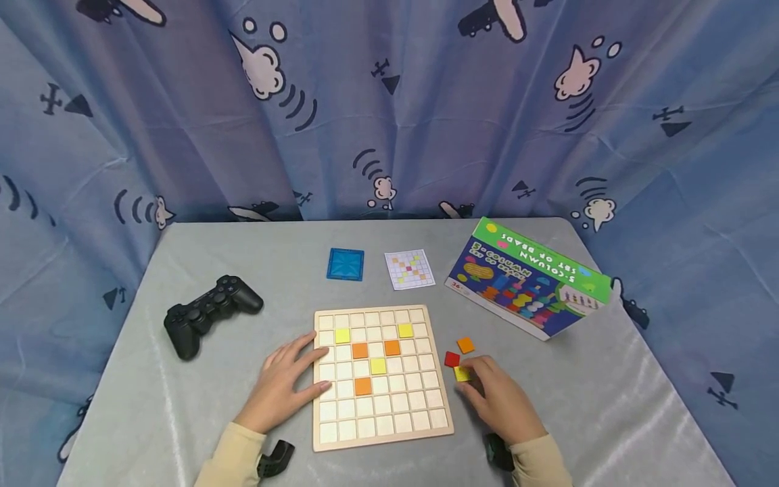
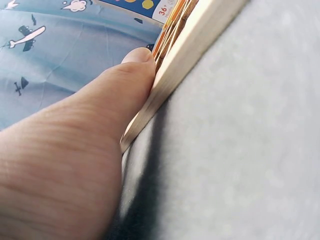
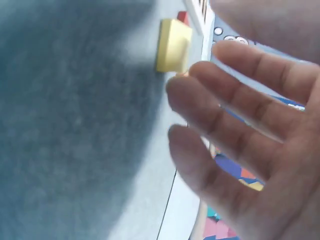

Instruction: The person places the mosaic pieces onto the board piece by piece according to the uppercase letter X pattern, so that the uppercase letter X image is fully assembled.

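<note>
The grey table (image 1: 152, 379) carries everything here, and the wooden grid board (image 1: 381, 376) sits at its near middle with six tiles seated: two yellow in the second row, two orange in the third, one yellow in the fourth, one orange in the fifth. Your left hand (image 1: 286, 389) lies flat along the board's left edge, fingers straight, thumb pressed against the rim as the left wrist view shows; keep that pressure so the board cannot slide while you seat a piece.

Off to the right stands the bead-set box (image 1: 529, 284), and the black game controller (image 1: 209, 312) lies well to the left. Beyond the board lie the pattern card (image 1: 410, 268) and a blue square tile (image 1: 345, 264); glance at the card before you choose a cell.

Just right of the board sit three loose tiles: orange (image 1: 465, 345), red (image 1: 452, 359) and the yellow tile (image 1: 462, 373). Your right hand (image 1: 502, 402) reaches the yellow tile with fingers loosely bent; the fingertips look to be touching it, but I cannot tell whether it is actually pinched. Take it by two opposite edges, lift it clear of the red tile just beside it, and lower it flat into its cell.
</note>
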Motion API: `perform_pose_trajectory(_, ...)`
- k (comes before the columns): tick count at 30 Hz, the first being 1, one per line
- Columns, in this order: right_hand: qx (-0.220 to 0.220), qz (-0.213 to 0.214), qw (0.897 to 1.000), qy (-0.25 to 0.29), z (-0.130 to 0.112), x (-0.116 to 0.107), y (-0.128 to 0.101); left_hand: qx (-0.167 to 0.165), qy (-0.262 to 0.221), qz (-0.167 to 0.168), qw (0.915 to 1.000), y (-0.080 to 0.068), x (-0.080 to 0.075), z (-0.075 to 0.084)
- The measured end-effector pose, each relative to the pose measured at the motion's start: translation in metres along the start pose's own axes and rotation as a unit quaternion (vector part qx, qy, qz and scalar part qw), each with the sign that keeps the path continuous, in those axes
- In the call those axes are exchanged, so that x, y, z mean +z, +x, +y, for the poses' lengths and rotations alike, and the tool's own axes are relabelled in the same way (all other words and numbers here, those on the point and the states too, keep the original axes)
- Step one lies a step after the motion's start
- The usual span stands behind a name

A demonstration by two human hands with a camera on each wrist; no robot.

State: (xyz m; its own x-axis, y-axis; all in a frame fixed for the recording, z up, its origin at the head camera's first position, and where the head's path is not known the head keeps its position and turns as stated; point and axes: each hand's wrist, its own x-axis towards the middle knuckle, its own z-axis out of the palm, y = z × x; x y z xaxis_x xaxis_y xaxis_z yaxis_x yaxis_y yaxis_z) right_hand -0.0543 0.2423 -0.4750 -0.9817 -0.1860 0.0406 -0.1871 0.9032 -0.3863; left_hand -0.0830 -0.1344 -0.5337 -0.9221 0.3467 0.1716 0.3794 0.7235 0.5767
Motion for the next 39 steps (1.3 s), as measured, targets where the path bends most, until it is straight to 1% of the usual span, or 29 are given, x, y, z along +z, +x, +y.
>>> perform_pose_trajectory(3, 0.024, -0.014, 1.000, -0.011, 0.002, 0.003, 0.000, -0.002, 0.000, -0.003, 1.0000, -0.001, 0.002, -0.001)
perform_pose_trajectory(6, 0.035, -0.024, 0.999, -0.014, 0.003, 0.006, -0.001, -0.003, 0.001, -0.005, 1.0000, -0.002, 0.004, -0.001)
perform_pose_trajectory(12, 0.005, 0.005, 1.000, -0.013, 0.006, 0.008, 0.000, -0.001, 0.002, 0.005, 1.0000, 0.000, 0.004, -0.002)
perform_pose_trajectory(14, 0.002, 0.012, 1.000, -0.014, 0.007, 0.009, 0.000, -0.001, 0.001, 0.004, 1.0000, 0.001, 0.004, -0.002)
perform_pose_trajectory(20, 0.034, -0.002, 0.999, -0.009, 0.004, 0.011, 0.001, 0.001, 0.001, 0.002, 1.0000, 0.000, 0.003, -0.003)
perform_pose_trajectory(24, 0.045, -0.008, 0.999, -0.009, 0.002, 0.012, 0.004, 0.002, 0.003, 0.005, 1.0000, 0.001, 0.003, -0.003)
perform_pose_trajectory(32, 0.047, -0.020, 0.999, -0.019, 0.000, 0.010, 0.003, 0.004, 0.007, 0.007, 0.9999, 0.001, 0.002, -0.003)
perform_pose_trajectory(39, 0.049, -0.020, 0.998, -0.017, 0.002, 0.011, 0.004, 0.008, 0.009, 0.010, 0.9999, 0.001, 0.001, -0.002)
